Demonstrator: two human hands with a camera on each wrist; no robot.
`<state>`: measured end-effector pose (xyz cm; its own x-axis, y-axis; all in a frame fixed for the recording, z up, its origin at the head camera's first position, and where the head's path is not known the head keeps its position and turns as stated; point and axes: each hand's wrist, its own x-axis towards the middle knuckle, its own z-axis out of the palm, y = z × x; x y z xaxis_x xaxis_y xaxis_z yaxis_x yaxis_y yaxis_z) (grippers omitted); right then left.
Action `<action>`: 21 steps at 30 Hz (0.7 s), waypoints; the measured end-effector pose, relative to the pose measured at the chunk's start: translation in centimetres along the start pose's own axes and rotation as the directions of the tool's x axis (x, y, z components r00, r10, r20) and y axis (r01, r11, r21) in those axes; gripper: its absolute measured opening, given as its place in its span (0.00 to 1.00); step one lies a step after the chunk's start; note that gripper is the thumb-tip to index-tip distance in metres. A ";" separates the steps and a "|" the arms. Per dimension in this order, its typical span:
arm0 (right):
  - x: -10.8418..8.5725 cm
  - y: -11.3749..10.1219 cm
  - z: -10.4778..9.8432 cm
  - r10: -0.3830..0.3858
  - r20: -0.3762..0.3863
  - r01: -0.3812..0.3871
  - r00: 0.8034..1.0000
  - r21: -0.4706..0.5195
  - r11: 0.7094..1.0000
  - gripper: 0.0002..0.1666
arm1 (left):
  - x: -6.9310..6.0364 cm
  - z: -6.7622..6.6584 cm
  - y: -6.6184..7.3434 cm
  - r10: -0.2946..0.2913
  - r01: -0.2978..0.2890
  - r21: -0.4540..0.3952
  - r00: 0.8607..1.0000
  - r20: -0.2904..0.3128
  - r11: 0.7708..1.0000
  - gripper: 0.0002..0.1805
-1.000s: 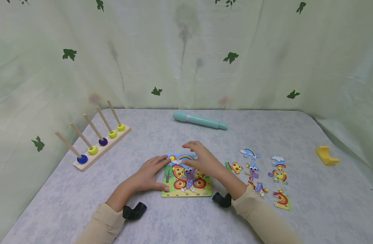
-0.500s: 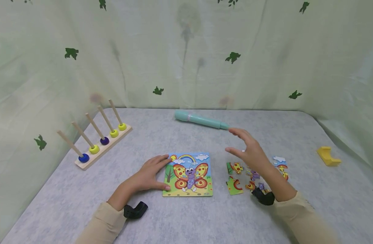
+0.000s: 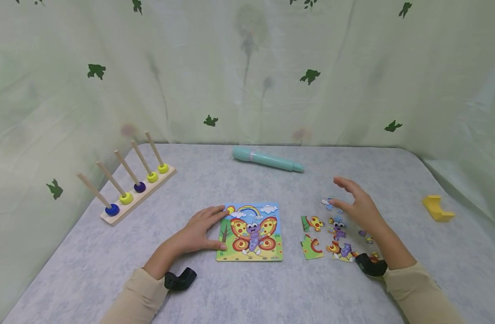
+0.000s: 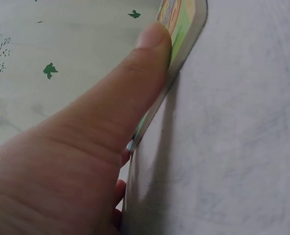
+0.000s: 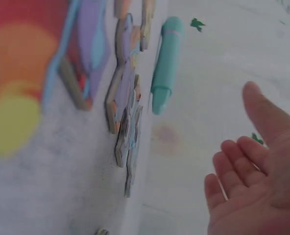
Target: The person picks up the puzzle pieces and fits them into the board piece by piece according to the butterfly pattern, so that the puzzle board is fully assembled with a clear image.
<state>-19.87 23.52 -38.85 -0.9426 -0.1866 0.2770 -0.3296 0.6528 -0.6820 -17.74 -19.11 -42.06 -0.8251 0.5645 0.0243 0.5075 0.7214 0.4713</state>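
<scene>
A square butterfly picture board (image 3: pixel 253 234) lies flat on the table. The left hand (image 3: pixel 200 230) rests along its left side, thumb and fingertips on its edge; in the left wrist view the thumb (image 4: pixel 135 78) touches the board's rim (image 4: pixel 193 34). Over the loose jigsaw pieces is the right hand (image 3: pixel 362 209), fingers spread and holding nothing. Under or beside it lie a rainbow piece (image 3: pixel 329 204), partly hidden, a butterfly-face piece (image 3: pixel 338 228) and a purple body piece (image 3: pixel 344 252). The right wrist view shows the right hand (image 5: pixel 257 171) apart from the pieces (image 5: pixel 116 98).
Two more pieces, a tree piece (image 3: pixel 312 223) and a green piece (image 3: pixel 312 247), lie right of the board. A teal marker-like stick (image 3: pixel 267 159) lies at the back. Far left stands a wooden peg rack (image 3: pixel 140 196) with rings; far right, a yellow block (image 3: pixel 435 209).
The right hand has moved right, from above the board to above the loose pieces, uncovering the board's right part. The left hand has stayed at the board's left side.
</scene>
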 end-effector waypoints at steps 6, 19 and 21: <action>-0.3 1.6 0.0 0.103 0.048 -0.105 0.993 0.023 0.994 0.38 | 0.0 0.0 -0.1 0.005 -0.005 -0.014 1.000 -0.012 1.000 0.48; -0.6 4.3 0.4 0.173 0.171 -0.179 0.970 0.015 0.984 0.41 | -0.1 0.0 0.1 -0.006 0.006 -0.028 1.000 -0.014 1.000 0.47; -0.7 4.4 0.4 0.168 0.172 -0.172 0.971 0.005 0.985 0.41 | -0.2 0.0 0.1 -0.012 0.011 -0.033 1.000 -0.014 0.999 0.47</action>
<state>-20.69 26.23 -42.28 -0.9795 -0.1977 0.0376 -0.1632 0.6715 -0.7228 -17.55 -19.14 -42.00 -0.8342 0.5506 0.0308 0.4897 0.7139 0.5006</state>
